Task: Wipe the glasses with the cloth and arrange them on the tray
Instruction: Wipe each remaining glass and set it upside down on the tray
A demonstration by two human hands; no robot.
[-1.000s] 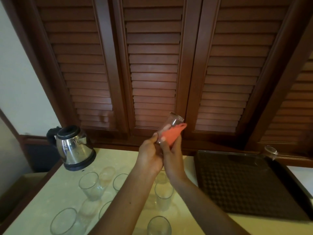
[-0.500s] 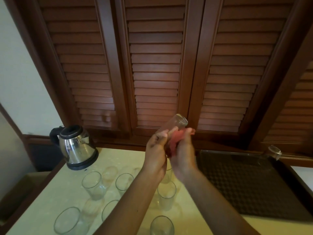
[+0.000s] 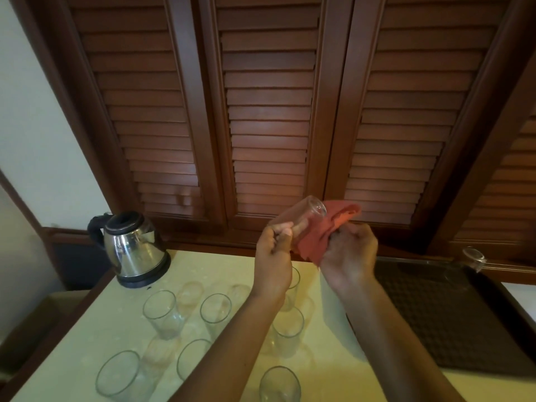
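Note:
My left hand (image 3: 272,256) grips a clear glass (image 3: 304,217) held up in front of me, its base tilted up and to the right. My right hand (image 3: 349,253) holds a red-orange cloth (image 3: 324,232) pressed against the glass's right side. Several clear glasses (image 3: 159,313) stand upright on the pale table below my arms. The dark textured tray (image 3: 452,323) lies on the right, with one upturned glass (image 3: 471,259) at its far right corner.
A steel electric kettle (image 3: 135,248) stands at the table's back left. Dark wooden louvred doors (image 3: 269,111) rise right behind the table. The table's left edge drops to a lower surface (image 3: 34,320).
My right hand moved from behind the glass out to its right side, and the cloth now spreads along the glass. The glass tilted a bit further to the right.

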